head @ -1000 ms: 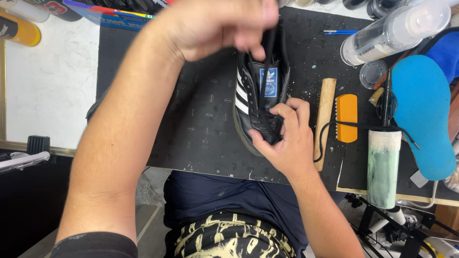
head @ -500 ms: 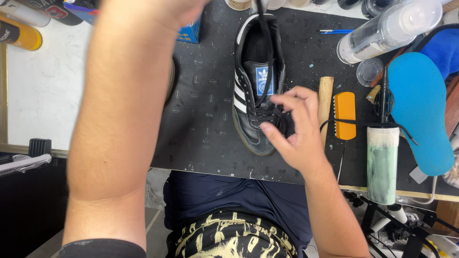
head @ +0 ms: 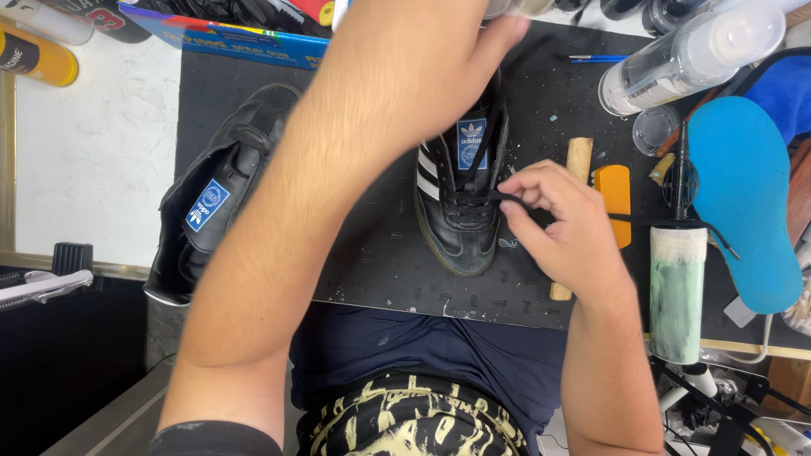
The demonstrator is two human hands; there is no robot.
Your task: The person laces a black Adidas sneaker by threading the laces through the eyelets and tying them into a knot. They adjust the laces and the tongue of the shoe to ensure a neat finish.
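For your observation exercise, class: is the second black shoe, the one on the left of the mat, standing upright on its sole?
No: the second black shoe lies tipped on its side on the black mat, its blue tongue label facing up.

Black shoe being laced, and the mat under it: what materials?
Black shoe: looks like smooth leather or synthetic, slight sheen, white side stripes; black lace appears woven fabric. Mat: probably rubber, matte black, embossed oval pattern, paint specks.

Labels in your view: blue rectangular tongue label (head: 471, 143) on the center shoe, another (head: 207, 205) on the left shoe. Flat blue box (head: 228, 40) with a yellow edge top-left. Yellow can (head: 34, 56), black label band, far left.
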